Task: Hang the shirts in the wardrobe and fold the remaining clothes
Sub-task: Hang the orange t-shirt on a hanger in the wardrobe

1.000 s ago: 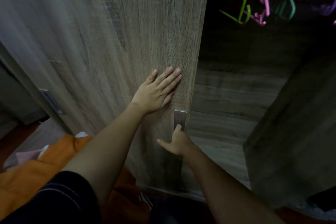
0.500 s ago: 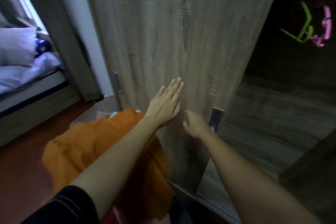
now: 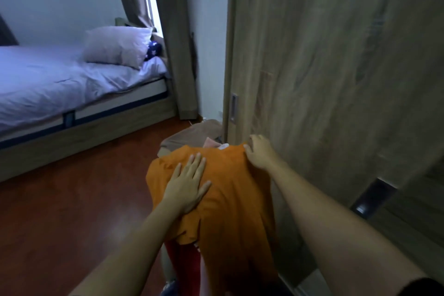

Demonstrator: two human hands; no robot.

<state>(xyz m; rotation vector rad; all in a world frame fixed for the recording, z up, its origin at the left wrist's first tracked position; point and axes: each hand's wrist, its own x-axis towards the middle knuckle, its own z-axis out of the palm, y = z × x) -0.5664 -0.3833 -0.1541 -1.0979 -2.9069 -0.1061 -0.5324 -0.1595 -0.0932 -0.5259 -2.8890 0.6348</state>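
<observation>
An orange shirt [image 3: 225,202] lies draped over a pile of clothes in front of the wardrobe. My left hand [image 3: 188,184] rests flat on it, fingers spread. My right hand [image 3: 259,151] curls over the shirt's far right edge and pinches the fabric there. Red cloth [image 3: 185,257] shows under the orange shirt, and pink cloth [image 3: 211,143] and brown cloth [image 3: 192,136] lie behind it. The wooden sliding wardrobe door [image 3: 336,67] stands on the right with a dark recessed handle [image 3: 371,198].
A bed [image 3: 60,84] with white sheets and a pillow [image 3: 117,47] stands at the left. Curtains [image 3: 177,55] hang by a window at the back. Red-brown wooden floor [image 3: 72,211] lies between the bed and the pile. A second door handle [image 3: 233,108] is near the corner.
Both hands left the wardrobe door and came down onto the orange shirt. My view swung left, so the open wardrobe and its hangers are out of sight.
</observation>
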